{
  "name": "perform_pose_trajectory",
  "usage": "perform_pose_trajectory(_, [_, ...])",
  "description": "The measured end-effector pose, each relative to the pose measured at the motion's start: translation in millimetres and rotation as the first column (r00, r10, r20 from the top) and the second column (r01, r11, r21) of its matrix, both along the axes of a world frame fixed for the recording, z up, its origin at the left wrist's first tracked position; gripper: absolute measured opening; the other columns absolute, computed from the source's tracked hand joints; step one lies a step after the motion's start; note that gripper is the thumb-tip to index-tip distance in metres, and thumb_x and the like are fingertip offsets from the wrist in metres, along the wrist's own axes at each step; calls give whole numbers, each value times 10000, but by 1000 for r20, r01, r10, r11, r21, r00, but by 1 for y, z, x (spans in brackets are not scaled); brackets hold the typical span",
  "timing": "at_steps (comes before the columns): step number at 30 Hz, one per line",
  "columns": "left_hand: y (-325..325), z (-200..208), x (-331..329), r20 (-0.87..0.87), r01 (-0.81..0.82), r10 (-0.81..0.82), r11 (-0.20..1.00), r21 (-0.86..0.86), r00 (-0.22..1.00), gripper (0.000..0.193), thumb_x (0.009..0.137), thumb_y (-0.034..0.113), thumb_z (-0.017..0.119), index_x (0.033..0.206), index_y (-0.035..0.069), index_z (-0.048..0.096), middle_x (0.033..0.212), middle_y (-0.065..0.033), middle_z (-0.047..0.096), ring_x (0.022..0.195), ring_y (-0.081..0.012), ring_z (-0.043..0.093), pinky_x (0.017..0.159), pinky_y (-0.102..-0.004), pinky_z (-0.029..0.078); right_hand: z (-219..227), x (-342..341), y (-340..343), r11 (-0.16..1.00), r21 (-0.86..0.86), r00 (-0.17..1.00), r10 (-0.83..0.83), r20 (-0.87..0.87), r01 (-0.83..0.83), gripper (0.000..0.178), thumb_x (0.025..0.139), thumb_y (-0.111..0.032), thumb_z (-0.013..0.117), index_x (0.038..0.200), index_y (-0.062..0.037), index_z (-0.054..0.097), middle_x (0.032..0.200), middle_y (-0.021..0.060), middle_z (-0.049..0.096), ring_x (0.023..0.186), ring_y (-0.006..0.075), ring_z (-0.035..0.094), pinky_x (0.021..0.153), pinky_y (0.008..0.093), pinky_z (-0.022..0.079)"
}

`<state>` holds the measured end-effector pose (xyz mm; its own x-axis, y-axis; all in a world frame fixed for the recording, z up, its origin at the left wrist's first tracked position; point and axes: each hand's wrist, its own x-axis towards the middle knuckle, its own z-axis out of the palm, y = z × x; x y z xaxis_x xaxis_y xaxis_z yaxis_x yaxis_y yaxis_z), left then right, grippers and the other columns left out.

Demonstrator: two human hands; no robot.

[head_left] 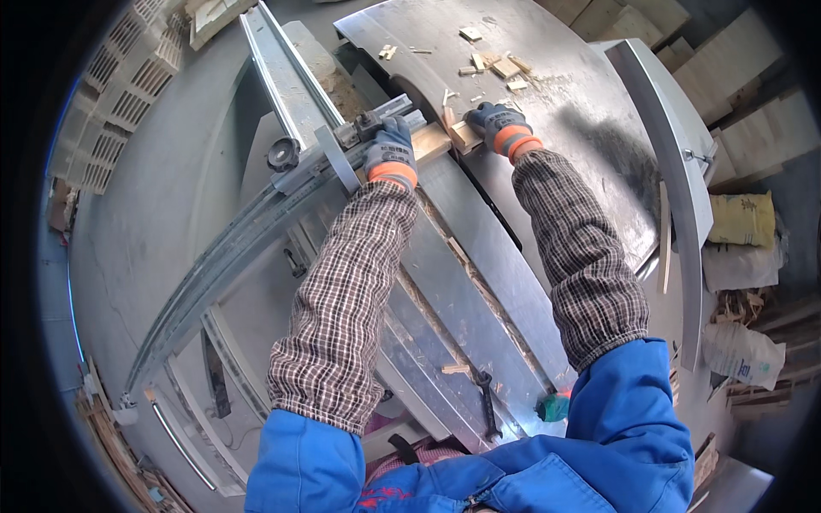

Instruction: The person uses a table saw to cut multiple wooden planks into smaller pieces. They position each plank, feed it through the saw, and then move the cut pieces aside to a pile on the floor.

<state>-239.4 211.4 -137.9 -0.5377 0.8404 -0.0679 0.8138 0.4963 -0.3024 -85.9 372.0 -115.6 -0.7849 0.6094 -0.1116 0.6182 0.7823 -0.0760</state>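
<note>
Around us we saw a smooth grey floor (137, 248), open toward nine o'clock under pale, cool light, with off-white slotted crates (124, 94) stacked at ten o'clock and scrap timber (107, 436) heaped at eight. At two o'clock we had pale wooden boards (735, 56) piled up, and at three a yellow sack (741, 220). Between three and four we noticed a white sack (742, 355) beside loose wooden strips (791, 389), the surroundings there dimmer.

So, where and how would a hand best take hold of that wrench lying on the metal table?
Probably around the middle of the wrench, coming from above. It lies on the metal table with nothing covering it, and it's slim between two wider ends, which should help stop it slipping.
</note>
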Motion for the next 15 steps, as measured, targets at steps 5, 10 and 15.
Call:
perform_pose_trajectory(5, [-1,8,11,9,14,-14,1000,-25,1000,779,847,193,601,1499,27,208,1476,-203,367,1178,-274,560,928,-327,493,0,88,-18,998,50,999,-37,-33,39,360,785,-118,614,1121,-244,642,1174,105,607,1083,335,605,865,435,514])
perform_pose_trajectory(10, [15,6,26,57,-20,22,999,-41,998,753,874,258,593,1502,65,224,1506,-157,348,1256,-264,499,992,-348,453,-13,223,-55,966,-70,967,-252,-43,249,435,755,-117,626,1165,-262,632,1221,72,582,1150,317,561,937,439,481])
perform_pose_trajectory(15, [1,-10,10,-5,-1,1,995,-104,1000,716,896,404,531,1491,92,284,1553,-113,275,1447,-248,235,1165,-360,256,-28,394,-114,882,-128,846,-471,-249,453,503,682,-152,691,1180,-155,619,1184,114,601,1102,330,577,941,396,477])
